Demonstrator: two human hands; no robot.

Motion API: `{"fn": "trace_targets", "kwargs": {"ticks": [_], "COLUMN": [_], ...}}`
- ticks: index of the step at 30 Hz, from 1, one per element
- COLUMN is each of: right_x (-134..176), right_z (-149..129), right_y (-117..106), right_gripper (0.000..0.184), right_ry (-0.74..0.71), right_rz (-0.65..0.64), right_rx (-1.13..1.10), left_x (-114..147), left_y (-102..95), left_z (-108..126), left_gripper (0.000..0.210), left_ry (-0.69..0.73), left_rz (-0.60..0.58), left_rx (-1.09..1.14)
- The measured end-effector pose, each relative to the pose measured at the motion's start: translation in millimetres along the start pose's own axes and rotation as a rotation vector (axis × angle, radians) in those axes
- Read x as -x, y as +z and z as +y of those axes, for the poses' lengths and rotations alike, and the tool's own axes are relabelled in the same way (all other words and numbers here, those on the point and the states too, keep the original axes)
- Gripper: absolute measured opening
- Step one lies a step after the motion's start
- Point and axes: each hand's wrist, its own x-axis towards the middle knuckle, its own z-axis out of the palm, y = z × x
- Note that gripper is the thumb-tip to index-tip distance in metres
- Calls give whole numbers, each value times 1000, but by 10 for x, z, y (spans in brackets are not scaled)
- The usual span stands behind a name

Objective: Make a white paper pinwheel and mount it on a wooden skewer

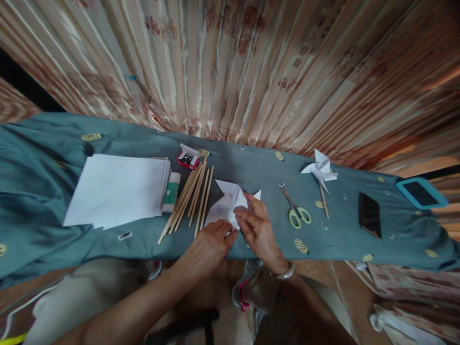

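A folded white paper pinwheel [225, 203] lies on the cloth in front of me, its corners bent in toward the middle. My left hand [214, 242] grips its near edge, fingers curled onto the paper. From the right side, my right hand [257, 229] pinches the paper near the centre; the fingers partly cover what is there. Several thin wooden sticks [187, 199] lie just left of the pinwheel. Scissors [295, 211] with light green handles rest to the right of my right hand.
Left of the sticks are a glue stick [171, 192], a small red box of pins [188, 157] and a stack of white paper [120, 189]. At right lie a pinwheel on a stick [319, 168], a black phone [369, 214] and a blue-framed device [421, 193]. A curtain [230, 72] hangs behind.
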Motion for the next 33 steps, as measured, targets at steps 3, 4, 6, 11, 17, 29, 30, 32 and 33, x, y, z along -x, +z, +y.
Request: {"fn": "trace_targets", "kwargs": {"ticks": [3, 4, 6, 11, 17, 29, 30, 32, 33], "right_x": [-8, -9, -9, -1, 13, 20, 12, -4, -12], "right_z": [-15, -19, -25, -33, -23, -90, -104, -124, -129], "right_y": [-7, -8, -9, -2, 21, 48, 48, 47, 47], "right_gripper": [25, 26, 27, 28, 29, 32, 32, 32, 32], "right_ry": [-26, -36, -56, -100, -121, -96, -93, -98, -105], "right_rz": [-8, -14, -25, -36, -40, -121, -129, -141, -141], "right_rx": [21, 28, 49, 121, 172, 284, 281, 275, 273], "left_x": [-8, -10, -12, -13, -16, -34, -35, -33, -29], "left_y": [-1, -3, -11, -31, -7, -10, -10, -8, -5], "left_z": [-2, -2, 0, 9, 4, 25, 25, 21, 19], "left_gripper": [23, 23, 23, 23, 22, 22, 22, 23, 23], "left_ry": [-3, -5, -7, -18, -22, -43, -44, -47, -48], "left_rz": [-11, -16, -23, -36, -30, -42, -44, -37, -30], "left_rx": [-5, -4, -1, 0, 12, 4, 7, 15, 19]}}
